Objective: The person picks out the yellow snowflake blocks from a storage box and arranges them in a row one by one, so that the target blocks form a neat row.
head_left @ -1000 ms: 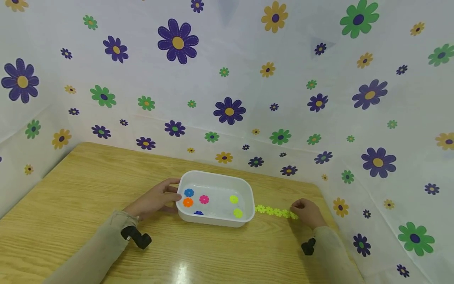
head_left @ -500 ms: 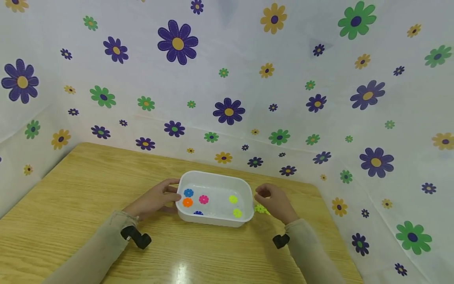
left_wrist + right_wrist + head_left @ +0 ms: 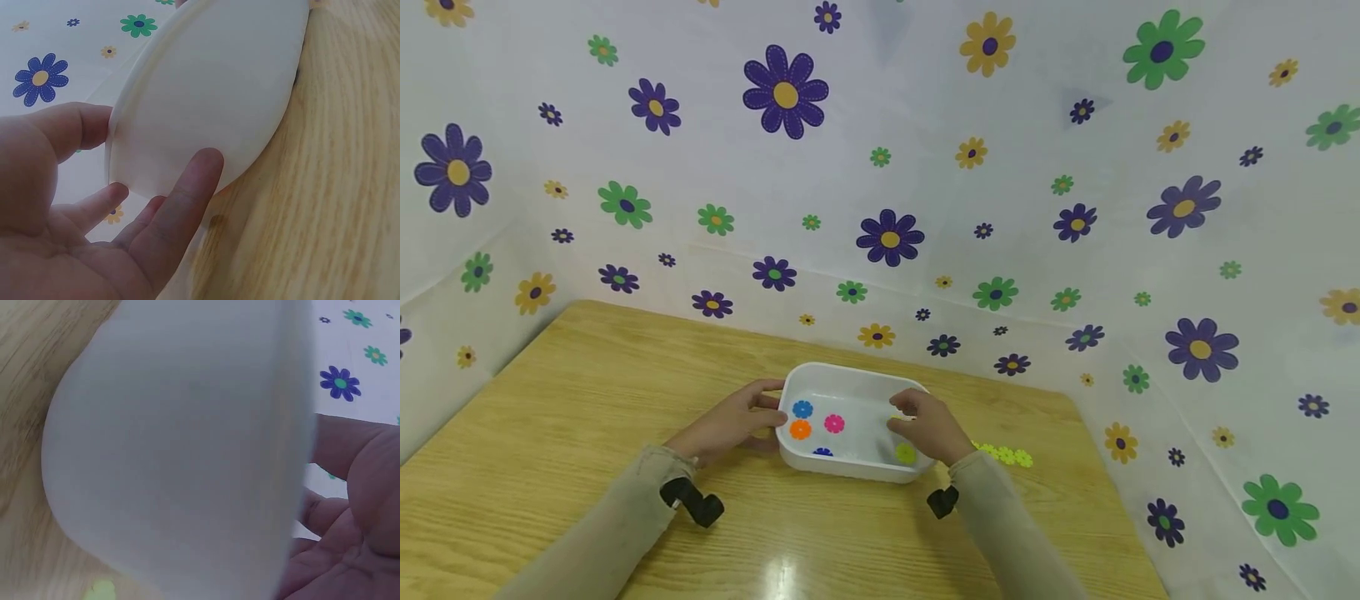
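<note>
A white plastic tub (image 3: 842, 471) stands on the wooden table with several flower-shaped plastic discs inside. My left hand (image 3: 730, 423) holds its left end, thumb at the rim and fingers against the outer wall, as the left wrist view shows. My right hand (image 3: 931, 423) reaches over the tub's right end, thumb and fingers apart with nothing between them. Below it lies a yellow-green disc (image 3: 906, 453); another is mostly hidden behind the fingers. Towards the left lie a blue disc (image 3: 802, 409), an orange disc (image 3: 801, 429), a pink disc (image 3: 834, 423) and a dark blue disc (image 3: 823, 452).
Right of the tub, a row of yellow-green discs (image 3: 1006, 455) lies on the table (image 3: 715, 546), partly hidden by my right wrist. A white flower-printed sheet (image 3: 820, 179) hangs behind and along the sides of the table.
My right hand has left the far end of the yellow-green row and moved left over the tub, its fingers spreading from a pinch. My left hand and the tub stay put.
</note>
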Demonstrator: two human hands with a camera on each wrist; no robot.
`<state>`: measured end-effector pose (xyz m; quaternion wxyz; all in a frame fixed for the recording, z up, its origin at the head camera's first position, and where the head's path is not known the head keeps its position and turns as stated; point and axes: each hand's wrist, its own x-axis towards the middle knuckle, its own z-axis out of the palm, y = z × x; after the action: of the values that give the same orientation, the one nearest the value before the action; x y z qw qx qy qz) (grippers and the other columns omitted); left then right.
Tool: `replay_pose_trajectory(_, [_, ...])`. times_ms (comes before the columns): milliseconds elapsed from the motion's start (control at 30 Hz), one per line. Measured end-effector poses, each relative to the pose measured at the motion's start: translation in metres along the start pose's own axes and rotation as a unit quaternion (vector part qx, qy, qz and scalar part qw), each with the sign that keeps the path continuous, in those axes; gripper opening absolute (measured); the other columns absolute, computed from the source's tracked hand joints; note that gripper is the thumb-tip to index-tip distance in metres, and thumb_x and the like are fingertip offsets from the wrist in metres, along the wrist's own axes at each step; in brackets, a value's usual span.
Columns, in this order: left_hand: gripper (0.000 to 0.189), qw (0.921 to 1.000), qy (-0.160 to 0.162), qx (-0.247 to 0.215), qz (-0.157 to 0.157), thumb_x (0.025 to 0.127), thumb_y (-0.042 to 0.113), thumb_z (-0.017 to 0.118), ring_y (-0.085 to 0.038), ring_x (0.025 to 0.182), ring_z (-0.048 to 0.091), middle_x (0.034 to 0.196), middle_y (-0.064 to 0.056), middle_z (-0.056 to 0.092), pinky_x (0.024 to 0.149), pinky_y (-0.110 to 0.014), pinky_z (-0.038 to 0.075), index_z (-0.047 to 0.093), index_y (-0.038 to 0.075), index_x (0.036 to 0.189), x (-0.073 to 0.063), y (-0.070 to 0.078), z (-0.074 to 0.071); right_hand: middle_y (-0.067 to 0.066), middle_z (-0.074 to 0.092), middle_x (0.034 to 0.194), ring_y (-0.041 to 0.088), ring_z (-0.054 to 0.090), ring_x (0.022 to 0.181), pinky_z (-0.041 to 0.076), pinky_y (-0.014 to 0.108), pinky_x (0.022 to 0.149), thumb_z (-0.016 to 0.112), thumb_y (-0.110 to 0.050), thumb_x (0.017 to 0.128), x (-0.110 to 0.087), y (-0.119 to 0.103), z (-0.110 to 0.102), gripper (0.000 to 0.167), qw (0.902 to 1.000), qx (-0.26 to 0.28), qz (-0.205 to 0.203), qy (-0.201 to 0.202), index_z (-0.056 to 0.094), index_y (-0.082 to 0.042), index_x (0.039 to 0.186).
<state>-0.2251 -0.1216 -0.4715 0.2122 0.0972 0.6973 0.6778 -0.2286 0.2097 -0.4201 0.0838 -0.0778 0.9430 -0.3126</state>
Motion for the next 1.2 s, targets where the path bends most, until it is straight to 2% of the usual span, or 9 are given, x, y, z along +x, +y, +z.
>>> replay_pose_trajectory(133, [0.064,1.0000,0.001,0.002,-0.004,0.102,0.015,0.066,-0.034,0.112,0.064,0.140,-0.026,0.047,0.088,-0.048,0.063,0.036,0.013,0.159,0.000,0.000,0.000,0.010,0.063,0.138,0.034,0.055,0.133,0.044,0.056,0.114,0.075,-0.019,0.096,0.008,-0.002,0.009,0.035,0.9993,-0.019,0.027,-0.019,0.067,-0.008,0.128])
replay_pose_trajectory(267, [0.064,1.0000,-0.003,0.006,-0.002,0.102,0.015,0.064,-0.034,0.112,0.064,0.141,-0.026,0.047,0.088,-0.049,0.063,0.035,0.012,0.159,0.000,0.001,-0.001,0.013,0.060,0.141,0.034,0.054,0.132,0.043,0.055,0.116,0.077,-0.017,0.093,0.013,-0.004,0.013,0.039,0.9979,-0.038,0.039,-0.036,0.066,-0.004,0.128])
replay_pose_trajectory(467, [0.065,1.0000,-0.005,0.003,-0.001,0.102,0.016,0.065,-0.033,0.111,0.064,0.141,-0.027,0.046,0.088,-0.049,0.063,0.035,0.011,0.159,0.001,0.000,-0.001,0.010,0.067,0.122,0.026,0.060,0.109,0.054,0.049,0.102,0.079,-0.013,0.090,0.023,0.003,0.022,0.037,0.9968,-0.050,0.042,-0.047,0.068,-0.006,0.125])
replay_pose_trajectory(667, [0.065,1.0000,-0.004,0.004,0.000,0.102,0.017,0.066,-0.033,0.111,0.064,0.140,-0.026,0.046,0.088,-0.049,0.063,0.036,0.012,0.159,0.000,0.001,-0.001,0.006,0.068,0.113,0.024,0.061,0.106,0.054,0.047,0.102,0.077,-0.007,0.089,0.029,0.006,0.029,0.030,0.9972,-0.038,0.039,-0.050,0.071,-0.009,0.119])
replay_pose_trajectory(800, [0.064,1.0000,-0.005,0.002,0.000,0.102,0.016,0.065,-0.033,0.111,0.064,0.140,-0.026,0.046,0.088,-0.050,0.062,0.036,0.012,0.159,0.000,0.001,-0.001,0.005,0.064,0.105,0.023,0.058,0.100,0.055,0.044,0.098,0.075,-0.004,0.090,0.033,0.008,0.035,0.023,0.9972,-0.051,0.030,-0.045,0.071,-0.009,0.112])
replay_pose_trajectory(1000, [0.065,1.0000,-0.007,0.001,0.000,0.102,0.016,0.065,-0.034,0.111,0.064,0.141,-0.026,0.046,0.088,-0.050,0.063,0.036,0.012,0.159,0.000,0.002,-0.001,0.004,0.063,0.101,0.022,0.058,0.095,0.056,0.042,0.094,0.081,-0.019,0.090,0.033,0.006,0.039,0.022,0.9954,-0.086,0.041,-0.011,0.071,-0.009,0.107])
replay_pose_trajectory(1100, [0.064,1.0000,-0.006,0.002,-0.001,0.102,0.015,0.065,-0.034,0.111,0.064,0.141,-0.026,0.046,0.088,-0.050,0.063,0.036,0.012,0.159,0.000,0.002,-0.001,0.004,0.066,0.100,0.022,0.059,0.095,0.057,0.043,0.096,0.083,-0.024,0.089,0.032,0.005,0.040,0.026,0.9958,-0.072,0.053,-0.016,0.071,-0.010,0.107])
replay_pose_trajectory(1200, [0.063,1.0000,-0.006,0.004,-0.001,0.102,0.015,0.064,-0.034,0.111,0.064,0.140,-0.026,0.046,0.088,-0.050,0.063,0.036,0.012,0.159,0.001,0.001,-0.001,0.003,0.067,0.101,0.023,0.060,0.096,0.056,0.045,0.098,0.085,-0.022,0.086,0.030,0.005,0.039,0.029,0.9965,-0.059,0.050,-0.030,0.070,-0.011,0.107])
